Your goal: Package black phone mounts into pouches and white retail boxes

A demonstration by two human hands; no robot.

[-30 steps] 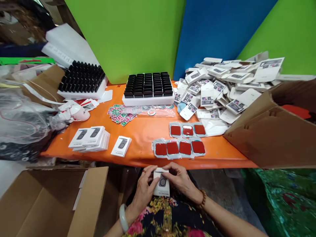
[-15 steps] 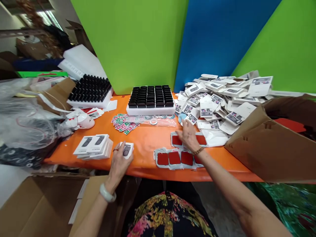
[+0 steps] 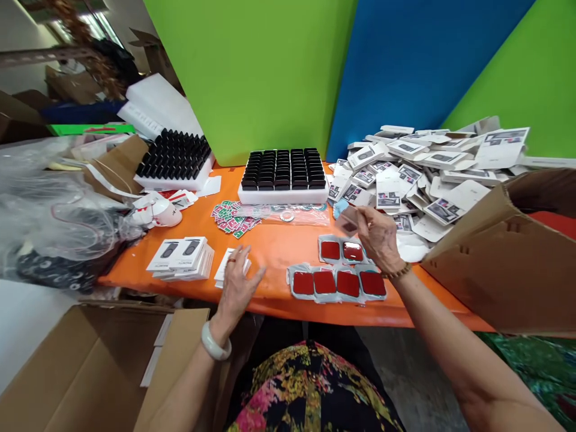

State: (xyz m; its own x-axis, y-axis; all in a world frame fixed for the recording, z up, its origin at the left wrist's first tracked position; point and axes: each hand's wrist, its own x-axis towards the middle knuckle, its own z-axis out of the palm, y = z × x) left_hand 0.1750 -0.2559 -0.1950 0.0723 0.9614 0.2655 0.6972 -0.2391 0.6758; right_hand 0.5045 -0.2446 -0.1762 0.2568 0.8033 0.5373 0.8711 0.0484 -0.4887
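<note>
I had my right hand (image 3: 378,237) pinching a small box (image 3: 347,221) over the tabletop (image 3: 276,247), near the pile of boxes (image 3: 400,174). My left hand (image 3: 237,285) was spread at a low white stack (image 3: 225,264) (touching or just above, I couldn't tell from the head camera). Red pads (image 3: 348,284) lay in two rows closer to me than the right hand; farther back stood a foam tray (image 3: 282,196) of black pieces (image 3: 283,168).

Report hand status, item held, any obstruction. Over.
Right hand gripping blurred carton. Left hand open at small white boxes. Red squares near right wrist.
</note>
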